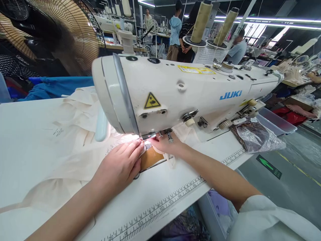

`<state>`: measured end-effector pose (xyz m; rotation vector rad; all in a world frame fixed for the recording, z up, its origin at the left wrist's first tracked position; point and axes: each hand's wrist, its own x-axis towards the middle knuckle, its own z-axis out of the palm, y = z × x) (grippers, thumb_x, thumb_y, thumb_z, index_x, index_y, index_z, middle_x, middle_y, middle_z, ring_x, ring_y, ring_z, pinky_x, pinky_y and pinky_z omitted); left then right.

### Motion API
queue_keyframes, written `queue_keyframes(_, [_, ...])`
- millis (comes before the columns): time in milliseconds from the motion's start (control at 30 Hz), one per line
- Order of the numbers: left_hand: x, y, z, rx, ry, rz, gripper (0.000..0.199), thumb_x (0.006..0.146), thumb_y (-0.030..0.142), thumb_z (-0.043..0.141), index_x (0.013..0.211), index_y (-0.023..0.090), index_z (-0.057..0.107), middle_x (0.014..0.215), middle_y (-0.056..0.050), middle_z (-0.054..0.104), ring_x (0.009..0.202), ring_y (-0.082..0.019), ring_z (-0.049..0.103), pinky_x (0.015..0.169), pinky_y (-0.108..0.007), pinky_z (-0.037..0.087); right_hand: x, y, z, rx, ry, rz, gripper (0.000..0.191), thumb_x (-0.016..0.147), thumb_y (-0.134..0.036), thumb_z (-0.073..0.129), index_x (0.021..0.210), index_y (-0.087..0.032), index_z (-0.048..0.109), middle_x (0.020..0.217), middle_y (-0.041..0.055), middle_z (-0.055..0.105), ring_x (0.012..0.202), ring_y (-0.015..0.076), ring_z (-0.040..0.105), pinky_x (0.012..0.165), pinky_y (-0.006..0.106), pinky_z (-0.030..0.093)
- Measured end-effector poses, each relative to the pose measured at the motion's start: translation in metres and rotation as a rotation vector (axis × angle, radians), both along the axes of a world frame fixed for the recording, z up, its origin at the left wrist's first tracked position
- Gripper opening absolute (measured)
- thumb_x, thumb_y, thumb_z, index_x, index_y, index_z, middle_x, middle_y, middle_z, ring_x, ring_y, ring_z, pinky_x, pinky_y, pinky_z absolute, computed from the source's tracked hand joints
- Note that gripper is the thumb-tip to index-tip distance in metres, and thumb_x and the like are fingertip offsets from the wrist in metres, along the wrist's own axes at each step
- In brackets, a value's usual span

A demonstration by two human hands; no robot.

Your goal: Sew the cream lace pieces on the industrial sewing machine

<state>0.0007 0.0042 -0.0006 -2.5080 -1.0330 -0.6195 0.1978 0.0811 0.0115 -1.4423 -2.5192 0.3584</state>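
A white JUKI sewing machine (170, 90) spans the view, its lit needle area low at the left end. My left hand (122, 160) lies on cream fabric (75, 157) just left of the presser foot, fingers together and curved down onto the cloth, thumb tucked beneath. To the right of the needle, my right hand (165, 144) reaches under the machine head with its fingers closed at the cloth edge; the machine partly hides its fingertips. A thin cream strip (171, 161) hangs below the right hand. Between the hands shows a brown plate (150, 159).
A measuring scale (160, 211) runs along the front edge of the white table (22, 134). At right lie a plastic-wrapped bundle (258, 135) and a clear bin (276, 120). A large fan (67, 33) stands back left; thread cones (202, 21) rise behind the machine. Several people stand or sit farther off.
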Motion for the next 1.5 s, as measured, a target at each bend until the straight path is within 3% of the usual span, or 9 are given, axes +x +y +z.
queue_keyframes(367, [-0.001,0.000,-0.001,-0.032,-0.008,-0.001,0.035,0.100,0.023,0.043,0.124,0.007,0.063,0.126,-0.018,0.067,0.108,-0.030,0.065,0.091,-0.044,0.054,0.000,0.002,-0.011,0.098,0.023,0.000,0.018,0.092,-0.026,0.047,0.088,-0.025,0.065,0.089,0.0001,0.074,0.084,0.0182,0.064,0.074,0.028,0.044])
queue_keyframes(600, [-0.001,-0.001,0.002,-0.009,0.029,0.003,0.035,0.101,0.022,0.041,0.123,0.005,0.062,0.125,-0.018,0.067,0.107,-0.030,0.065,0.090,-0.044,0.055,-0.001,0.007,-0.013,0.075,0.032,-0.007,0.017,0.091,-0.028,0.049,0.084,-0.025,0.063,0.079,-0.0006,0.071,0.078,0.0179,0.061,0.073,0.028,0.044])
queue_keyframes(800, [0.000,0.000,0.001,-0.003,0.031,0.012,0.036,0.101,0.023,0.039,0.122,0.005,0.062,0.123,-0.017,0.068,0.105,-0.030,0.066,0.087,-0.044,0.057,-0.002,-0.002,-0.004,0.074,0.036,-0.029,0.021,0.091,-0.024,0.046,0.078,-0.024,0.062,0.080,0.0003,0.070,0.082,0.0175,0.062,0.075,0.026,0.043])
queue_keyframes(1033, [-0.001,-0.001,0.001,-0.015,0.032,0.009,0.037,0.101,0.023,0.040,0.123,0.005,0.062,0.124,-0.017,0.068,0.107,-0.030,0.066,0.087,-0.043,0.057,-0.001,-0.008,0.010,0.052,0.011,-0.010,0.024,0.095,-0.023,0.043,0.087,-0.026,0.066,0.087,0.0000,0.071,0.084,0.0178,0.062,0.077,0.027,0.044])
queue_keyframes(1267, [-0.001,0.000,0.001,-0.005,0.016,0.010,0.036,0.101,0.023,0.040,0.123,0.006,0.063,0.125,-0.017,0.068,0.107,-0.030,0.065,0.089,-0.043,0.056,0.001,-0.003,0.004,0.015,-0.028,0.016,0.022,0.094,-0.025,0.046,0.094,-0.026,0.067,0.091,0.0002,0.072,0.087,0.0188,0.062,0.078,0.028,0.044])
queue_keyframes(1500, [-0.004,0.000,-0.004,-0.078,-0.021,0.007,0.038,0.101,0.026,0.039,0.129,0.011,0.061,0.129,-0.016,0.066,0.114,-0.031,0.064,0.095,-0.046,0.054,0.000,0.004,-0.003,-0.036,0.105,-0.045,0.025,0.094,-0.031,0.051,0.071,-0.023,0.059,0.078,-0.0007,0.071,0.080,0.0169,0.063,0.072,0.026,0.044])
